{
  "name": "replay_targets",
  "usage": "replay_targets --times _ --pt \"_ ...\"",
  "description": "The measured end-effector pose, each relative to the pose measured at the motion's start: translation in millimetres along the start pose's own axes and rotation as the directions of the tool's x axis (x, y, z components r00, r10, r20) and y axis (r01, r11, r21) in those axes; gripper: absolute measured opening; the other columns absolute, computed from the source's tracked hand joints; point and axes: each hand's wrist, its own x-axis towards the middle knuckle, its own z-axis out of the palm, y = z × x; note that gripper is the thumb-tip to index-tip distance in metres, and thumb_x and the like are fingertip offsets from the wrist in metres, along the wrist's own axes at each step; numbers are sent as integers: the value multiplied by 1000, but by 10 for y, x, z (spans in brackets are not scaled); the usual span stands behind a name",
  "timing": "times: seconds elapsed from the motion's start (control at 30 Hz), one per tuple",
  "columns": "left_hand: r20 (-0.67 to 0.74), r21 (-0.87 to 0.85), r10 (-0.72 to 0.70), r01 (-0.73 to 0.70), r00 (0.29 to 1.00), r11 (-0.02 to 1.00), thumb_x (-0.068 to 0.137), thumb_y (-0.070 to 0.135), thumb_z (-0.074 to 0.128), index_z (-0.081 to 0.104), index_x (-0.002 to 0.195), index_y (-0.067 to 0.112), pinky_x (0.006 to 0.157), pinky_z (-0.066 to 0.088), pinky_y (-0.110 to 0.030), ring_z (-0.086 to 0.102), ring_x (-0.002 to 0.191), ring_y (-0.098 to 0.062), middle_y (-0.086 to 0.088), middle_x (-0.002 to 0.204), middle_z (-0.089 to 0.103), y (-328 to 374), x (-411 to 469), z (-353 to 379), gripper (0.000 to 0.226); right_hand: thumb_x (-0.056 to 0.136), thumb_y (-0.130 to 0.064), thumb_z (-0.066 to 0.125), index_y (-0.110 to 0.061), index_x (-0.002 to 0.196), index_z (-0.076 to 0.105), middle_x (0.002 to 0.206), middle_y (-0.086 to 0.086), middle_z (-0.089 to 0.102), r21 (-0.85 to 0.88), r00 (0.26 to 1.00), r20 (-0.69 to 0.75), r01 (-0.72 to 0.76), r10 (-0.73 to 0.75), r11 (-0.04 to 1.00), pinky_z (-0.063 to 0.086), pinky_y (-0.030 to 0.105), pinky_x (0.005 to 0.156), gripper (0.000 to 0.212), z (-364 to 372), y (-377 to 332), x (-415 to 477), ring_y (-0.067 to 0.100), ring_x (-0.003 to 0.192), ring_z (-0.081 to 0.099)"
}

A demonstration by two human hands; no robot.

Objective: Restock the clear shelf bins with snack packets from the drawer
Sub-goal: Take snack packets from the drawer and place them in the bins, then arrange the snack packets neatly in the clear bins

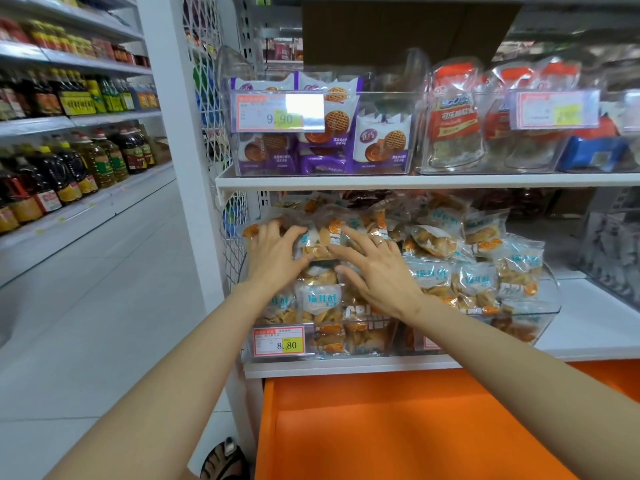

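Head view: left hand (273, 254) and right hand (379, 271) pressing heaped snack packets (433, 240) in clear bin (550, 294), fingers (292, 234) spread wide, above open orange drawer (381, 427).

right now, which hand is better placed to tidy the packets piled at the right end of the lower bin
Right. The right hand rests on the heap beside those packets; the left hand presses the heap's left end and would have to cross over the right.
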Motion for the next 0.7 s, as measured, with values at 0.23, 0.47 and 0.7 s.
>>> replay_targets --times 0.23,0.47,0.7 --pt "-6 -105 90 -90 996 990 86 39 62 45 135 28 110 25 -42 24 133 -24 -7 143 32 -78 -163 -71 53 97 -38 33 -25 130 56 143 4 46 25 991 -111 79 -76 997 42 39 87 42 -66 51 -55 24 116 53" --pt "-12 -155 135 -135 991 979 89 33 59 58 122 20 112 21 -39 24 135 -20 -4 144 35 -162 -266 -130 35 94 -43 25 -27 126 60 137 3 52 50 996 35 82 -83 995 35 44 94 50 2 -35 105 28 111 56" --pt "-147 -165 318 -340 937 926 88 22 55 63 105 10 102 36 -37 45 120 -21 -7 125 53 -80 -608 -167 23 96 -26 46 -17 116 64 118 8 61 -23 944 -212 253 -252 967 32 37 76 29 -83 -98 -388 27 96 58"
